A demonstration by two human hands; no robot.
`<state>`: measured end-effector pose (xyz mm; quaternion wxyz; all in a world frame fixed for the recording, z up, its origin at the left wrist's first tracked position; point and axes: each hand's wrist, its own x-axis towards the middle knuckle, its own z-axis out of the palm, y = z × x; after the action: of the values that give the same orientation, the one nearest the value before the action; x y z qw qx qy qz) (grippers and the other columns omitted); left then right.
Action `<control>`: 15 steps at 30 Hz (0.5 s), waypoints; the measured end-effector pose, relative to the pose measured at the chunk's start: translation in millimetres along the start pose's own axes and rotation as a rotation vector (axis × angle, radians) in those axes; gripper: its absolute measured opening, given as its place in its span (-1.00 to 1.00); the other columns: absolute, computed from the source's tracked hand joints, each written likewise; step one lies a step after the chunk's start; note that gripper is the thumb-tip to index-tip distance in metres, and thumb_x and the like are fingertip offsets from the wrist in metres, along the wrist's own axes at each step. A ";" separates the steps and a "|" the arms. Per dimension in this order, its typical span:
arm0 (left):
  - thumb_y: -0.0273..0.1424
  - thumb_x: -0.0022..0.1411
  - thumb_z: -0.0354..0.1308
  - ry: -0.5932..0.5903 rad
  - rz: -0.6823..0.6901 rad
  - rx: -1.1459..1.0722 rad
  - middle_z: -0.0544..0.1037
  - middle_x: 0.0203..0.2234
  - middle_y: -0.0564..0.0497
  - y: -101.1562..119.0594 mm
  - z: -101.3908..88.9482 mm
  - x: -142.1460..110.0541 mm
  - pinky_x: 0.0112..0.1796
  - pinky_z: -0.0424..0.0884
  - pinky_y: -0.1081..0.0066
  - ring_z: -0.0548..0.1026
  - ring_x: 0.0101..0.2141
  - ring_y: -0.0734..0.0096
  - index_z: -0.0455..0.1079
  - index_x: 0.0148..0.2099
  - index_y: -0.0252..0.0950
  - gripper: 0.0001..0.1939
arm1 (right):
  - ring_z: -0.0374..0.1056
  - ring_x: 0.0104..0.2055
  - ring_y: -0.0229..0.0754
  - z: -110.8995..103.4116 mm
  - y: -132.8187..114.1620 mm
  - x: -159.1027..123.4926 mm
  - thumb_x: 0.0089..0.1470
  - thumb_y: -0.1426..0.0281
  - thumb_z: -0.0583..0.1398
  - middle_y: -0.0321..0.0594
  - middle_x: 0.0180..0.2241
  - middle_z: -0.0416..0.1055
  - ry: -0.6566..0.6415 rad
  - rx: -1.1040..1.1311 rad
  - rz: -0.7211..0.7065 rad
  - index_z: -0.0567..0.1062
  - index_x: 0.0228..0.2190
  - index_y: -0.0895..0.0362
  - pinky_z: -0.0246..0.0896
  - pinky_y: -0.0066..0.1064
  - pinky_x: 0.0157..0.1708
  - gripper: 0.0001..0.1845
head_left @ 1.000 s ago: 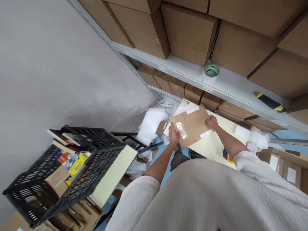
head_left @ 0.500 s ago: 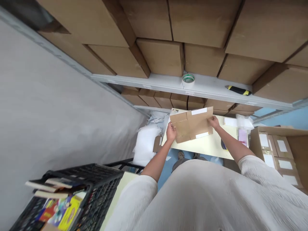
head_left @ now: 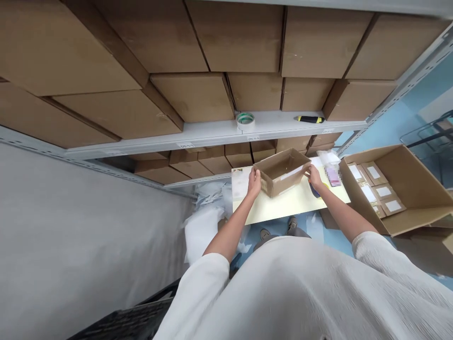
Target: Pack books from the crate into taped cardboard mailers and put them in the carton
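Note:
Between my hands a small cardboard box (head_left: 288,182) stands opened out above the pale yellow table (head_left: 272,210). I see into its hollow from above, and a white strip runs along the near wall. My left hand (head_left: 254,183) grips the left end, with the thumb on the outside. My right hand (head_left: 313,175) pinches the right end near the corner. Beside my right wrist lies a blue and yellow item (head_left: 314,190), partly covered by the hand, so its kind is unclear. A pinkish packet (head_left: 332,174) lies farther right on the table.
A shelf (head_left: 212,132) packed with cardboard boxes crosses above the table, holding a tape roll (head_left: 245,121) and a black and yellow utility knife (head_left: 310,119). At right stands a large open carton (head_left: 421,189) with small labelled boxes inside. White foam sheets (head_left: 201,231) lie at left.
The flat cardboard piece has been opened into a hollow box, both hands still holding its ends. My view has swung right, bringing more of the large carton into sight.

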<state>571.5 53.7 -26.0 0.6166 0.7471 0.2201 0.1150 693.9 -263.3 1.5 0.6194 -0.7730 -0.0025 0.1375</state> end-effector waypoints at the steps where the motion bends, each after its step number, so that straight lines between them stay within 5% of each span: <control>1: 0.10 0.57 -0.03 -0.011 -0.013 -0.001 0.28 0.52 -0.17 0.9 2.6 0.6 0.49 0.08 0.14 0.15 0.53 0.06 0.19 0.55 -0.17 -0.29 | 0.47 0.12 -0.04 0.0 -2.6 -4.2 0.30 -0.09 0.02 -0.13 0.03 0.55 -0.002 0.048 0.024 0.44 -0.09 -0.02 0.51 -0.20 0.09 -0.53; 10: -0.22 0.43 0.21 -0.141 0.002 -0.043 0.43 0.41 -0.18 -8.4 -5.0 11.5 0.32 0.41 0.03 0.48 0.29 0.07 0.32 0.48 -0.15 -0.37 | 0.52 -0.19 -0.11 -6.4 -30.3 -4.0 0.06 -0.10 0.41 -0.17 -0.21 0.57 -0.272 -0.112 0.095 0.48 -0.20 0.04 0.46 -0.32 -0.21 -0.47; 15: -0.34 0.30 0.28 -0.057 0.067 0.017 0.51 0.28 -0.20 -15.7 -13.5 16.1 0.21 0.50 0.08 0.57 0.10 0.16 0.42 0.38 -0.20 -0.39 | 0.48 -0.24 -0.11 -13.5 -30.9 11.3 -0.14 0.03 0.54 -0.13 -0.07 0.51 -0.298 -0.271 0.052 0.44 0.11 0.02 0.46 -0.28 -0.30 -0.16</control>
<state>576.7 75.3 -40.0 0.6122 0.7621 0.1781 0.1125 712.8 -267.0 31.4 0.4985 -0.8203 -0.0927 0.2645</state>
